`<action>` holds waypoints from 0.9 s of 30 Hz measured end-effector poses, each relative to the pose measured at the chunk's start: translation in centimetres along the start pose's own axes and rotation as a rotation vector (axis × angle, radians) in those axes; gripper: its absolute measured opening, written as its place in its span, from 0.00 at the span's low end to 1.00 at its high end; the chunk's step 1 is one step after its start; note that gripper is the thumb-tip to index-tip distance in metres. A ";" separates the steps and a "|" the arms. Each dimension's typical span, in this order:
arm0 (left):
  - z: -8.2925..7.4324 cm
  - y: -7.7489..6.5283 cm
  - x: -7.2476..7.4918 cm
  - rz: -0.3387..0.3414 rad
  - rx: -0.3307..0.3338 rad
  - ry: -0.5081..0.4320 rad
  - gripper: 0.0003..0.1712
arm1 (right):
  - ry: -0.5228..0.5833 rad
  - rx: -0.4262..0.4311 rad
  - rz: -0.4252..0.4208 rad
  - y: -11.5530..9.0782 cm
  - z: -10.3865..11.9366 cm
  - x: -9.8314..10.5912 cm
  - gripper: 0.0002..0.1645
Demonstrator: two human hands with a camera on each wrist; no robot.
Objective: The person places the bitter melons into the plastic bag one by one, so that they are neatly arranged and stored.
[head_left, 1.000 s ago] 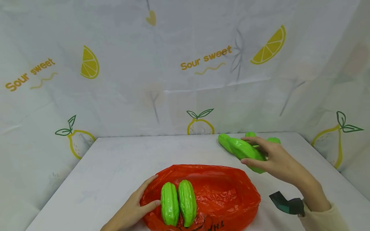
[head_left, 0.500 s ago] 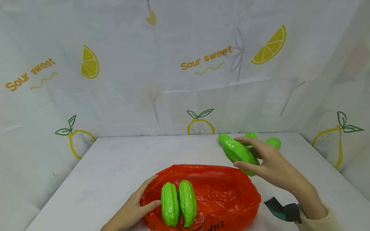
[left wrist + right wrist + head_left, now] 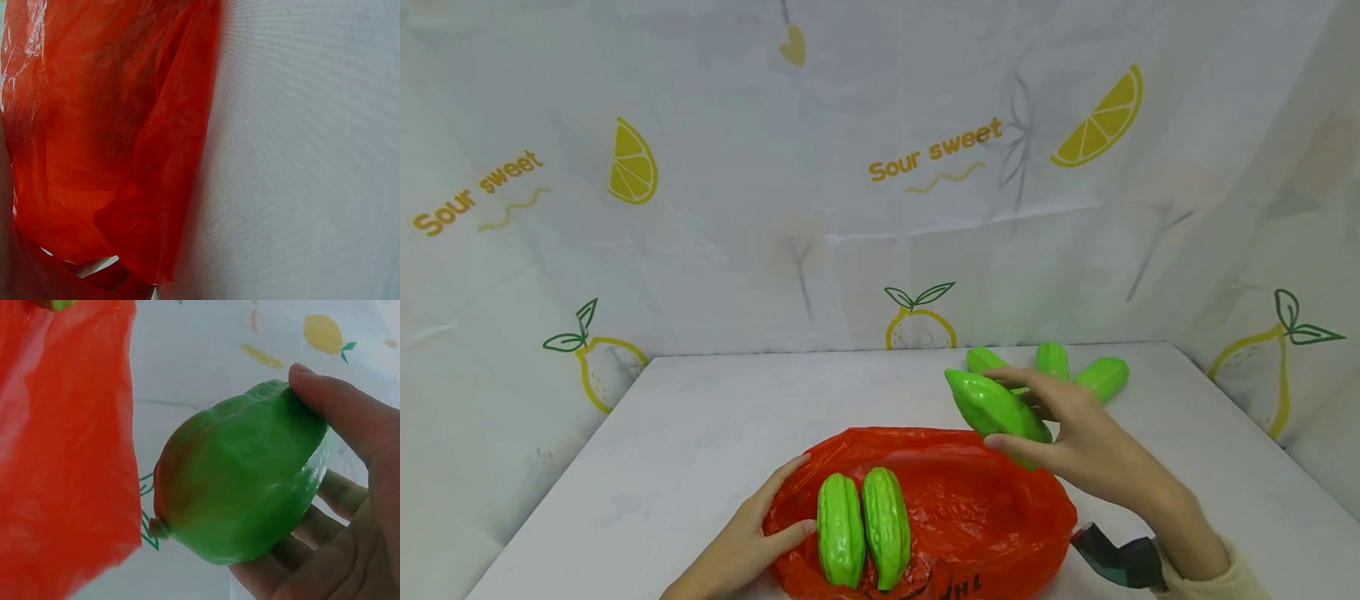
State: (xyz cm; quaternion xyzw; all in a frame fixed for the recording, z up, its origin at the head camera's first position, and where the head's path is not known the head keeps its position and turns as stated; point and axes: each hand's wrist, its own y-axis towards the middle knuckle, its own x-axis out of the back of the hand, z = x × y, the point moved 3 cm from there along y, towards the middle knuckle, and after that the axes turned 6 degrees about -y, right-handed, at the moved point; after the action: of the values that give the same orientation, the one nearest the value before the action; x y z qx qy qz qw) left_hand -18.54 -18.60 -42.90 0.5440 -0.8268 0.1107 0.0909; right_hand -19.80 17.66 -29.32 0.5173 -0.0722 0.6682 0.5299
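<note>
My right hand [image 3: 1086,437] grips a glossy green bitter melon [image 3: 996,408] between thumb and fingers, above the far right rim of a red plastic bag [image 3: 985,525]. In the right wrist view, this bitter melon [image 3: 240,478] shows a small stem knob, pointing toward the bag. My left hand [image 3: 752,525] holds the bag's left rim, thumb over the inside and fingers along the outer edge. Two ridged bitter melons, a left one [image 3: 841,529] and a right one [image 3: 887,527], lie side by side in the open bag. The left wrist view mostly shows the bag's side [image 3: 94,144].
Three more green bitter melons lie at the table's far right: a left one [image 3: 987,359], a middle one [image 3: 1052,360] and a right one [image 3: 1103,377]. A white table [image 3: 700,433] runs back to a lemon-print curtain [image 3: 737,250]. A dark strap hangs at my right wrist.
My right hand has carried the bitter melon left and toward me, from near the back melons to over the bag's rim. My left hand and the bag have stayed put.
</note>
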 end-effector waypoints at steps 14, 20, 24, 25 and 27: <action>0.0 0.0 0.0 -0.009 0.006 0.015 0.39 | 0.086 0.024 0.051 0.1 0.8 -1.6 0.36; 0.0 -0.1 0.0 -0.011 0.006 0.016 0.39 | 0.118 0.030 0.064 0.2 1.2 -2.7 0.36; -0.1 -0.1 0.0 -0.012 0.005 0.018 0.39 | 0.121 0.034 0.075 0.3 1.3 -3.4 0.35; -0.1 -0.1 0.0 -0.013 0.005 0.019 0.39 | 0.126 0.034 0.079 0.3 1.3 -3.6 0.35; -0.1 0.0 0.0 -0.015 0.006 0.022 0.39 | 0.131 0.025 0.088 0.4 1.4 -4.0 0.34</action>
State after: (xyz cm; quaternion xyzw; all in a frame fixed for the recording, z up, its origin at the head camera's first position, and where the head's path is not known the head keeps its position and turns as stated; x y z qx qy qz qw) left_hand -18.51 -18.62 -42.84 0.5490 -0.8214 0.1183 0.0992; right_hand -19.68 14.06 -31.57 0.4755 -0.0515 0.7240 0.4971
